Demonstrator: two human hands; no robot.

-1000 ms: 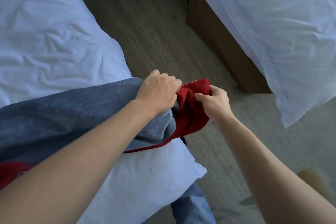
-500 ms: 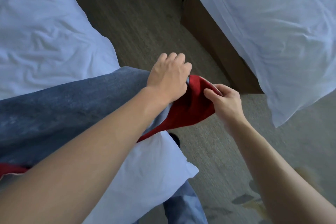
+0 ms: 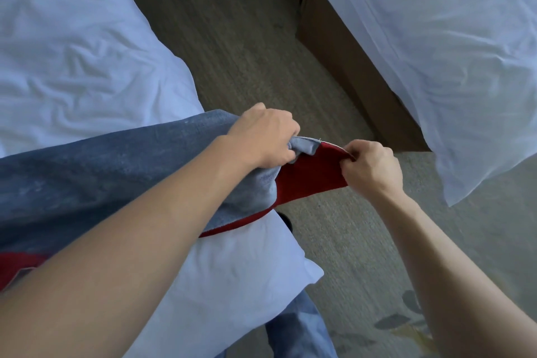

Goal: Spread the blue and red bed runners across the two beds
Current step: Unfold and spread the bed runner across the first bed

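Note:
A blue and red bed runner lies across the left bed (image 3: pixel 72 52), its blue side (image 3: pixel 101 171) facing up and its red side (image 3: pixel 311 177) showing at the turned end. That end hangs off the bed's edge over the carpet. My left hand (image 3: pixel 264 136) grips the bunched blue cloth at the end. My right hand (image 3: pixel 372 166) pinches the red corner beside it and holds it taut. A strip of red (image 3: pixel 17 270) also shows at the lower left under my arm. The second bed (image 3: pixel 450 38) stands to the right with no runner in sight.
A carpeted aisle (image 3: pixel 232 38) runs between the two beds. The right bed's brown wooden base (image 3: pixel 348 67) borders the aisle. My leg in blue jeans (image 3: pixel 296 328) stands beside the left bed's corner. The carpet has a leaf pattern (image 3: pixel 406 317) at lower right.
My hands have drawn apart: the right has pulled the red corner to the right, stretching the end flat, while the left hand has closed round the bunched blue cloth.

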